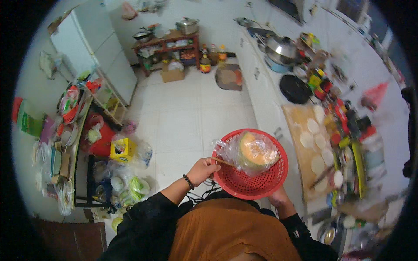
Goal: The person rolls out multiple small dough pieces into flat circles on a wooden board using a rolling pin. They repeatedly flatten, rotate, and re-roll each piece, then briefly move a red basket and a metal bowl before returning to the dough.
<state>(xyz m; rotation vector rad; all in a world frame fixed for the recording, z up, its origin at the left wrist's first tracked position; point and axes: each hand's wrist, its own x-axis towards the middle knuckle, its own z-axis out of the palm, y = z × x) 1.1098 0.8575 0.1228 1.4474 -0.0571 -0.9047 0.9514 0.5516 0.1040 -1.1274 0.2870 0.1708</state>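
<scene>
A red plastic colander (235,182) is held in front of my body. In it lies a cut piece of orange-fleshed melon (256,150), wrapped in clear plastic. My left hand (203,171) grips the colander's left rim, with the thumb on top; a thin wooden stick (223,161) runs from the thumb over the rim to the melon wrap. My right hand (277,197) is under the colander's lower right side, its fingers mostly hidden by the basket.
Along the right, a counter bears a wooden board (297,130) with flat dough rounds, a black pan (295,89), a steel pot (281,49) and condiment bottles. Bagged vegetables (137,187) and a yellow box (123,150) sit at the left, beside a laden table. A fridge (94,49) stands farther back.
</scene>
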